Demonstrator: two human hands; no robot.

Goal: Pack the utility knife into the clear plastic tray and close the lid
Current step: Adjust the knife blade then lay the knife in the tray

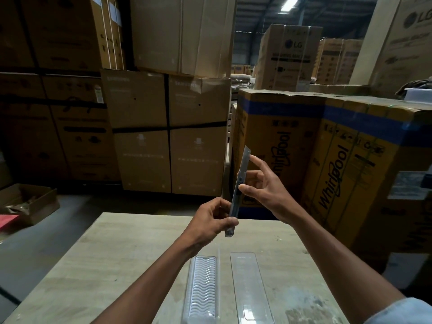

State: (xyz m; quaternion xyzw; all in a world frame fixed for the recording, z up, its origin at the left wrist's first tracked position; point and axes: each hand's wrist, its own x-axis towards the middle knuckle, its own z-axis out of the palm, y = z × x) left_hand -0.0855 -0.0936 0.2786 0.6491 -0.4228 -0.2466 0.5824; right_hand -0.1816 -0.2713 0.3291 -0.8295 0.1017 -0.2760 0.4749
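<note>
I hold a grey utility knife (236, 197) upright above the far edge of the table, its blade extended upward. My left hand (215, 220) grips the lower end of the handle. My right hand (264, 185) pinches the upper part of the body with the thumb, and its index finger touches the blade. The clear plastic tray (203, 288) lies open on the table below, its ribbed half on the left and its smooth lid half (251, 288) on the right.
The pale wooden table (121, 265) spans the foreground. Large cardboard appliance boxes (327, 164) stand close on the right and stacked boxes (168, 132) fill the back. An open carton (28, 202) sits on the floor at left.
</note>
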